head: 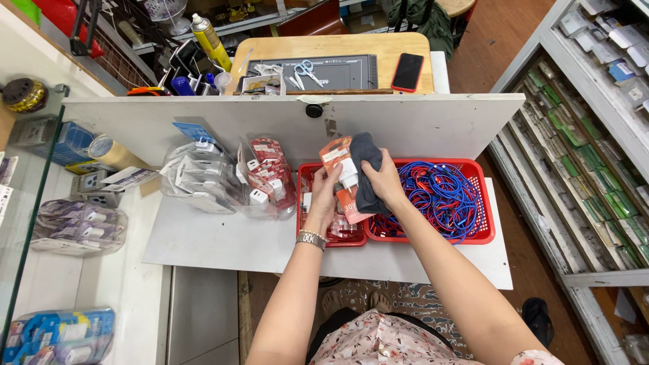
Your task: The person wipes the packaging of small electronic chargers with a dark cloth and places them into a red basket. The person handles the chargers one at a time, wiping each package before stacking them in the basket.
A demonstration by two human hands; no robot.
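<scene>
hands meet over a white shelf (223,243) in a crowded shop: the left hand (326,196) grips an orange-and-white packaged charger (341,177) above a small red basket (305,170), while the right hand (385,179) closes around a dark grey cloth (365,165) pressed against the pack. just beside, a larger red basket (481,203) holds tangled blue and red cables (439,192); clear tubs of boxed chargers (230,179) sit to the left.
</scene>
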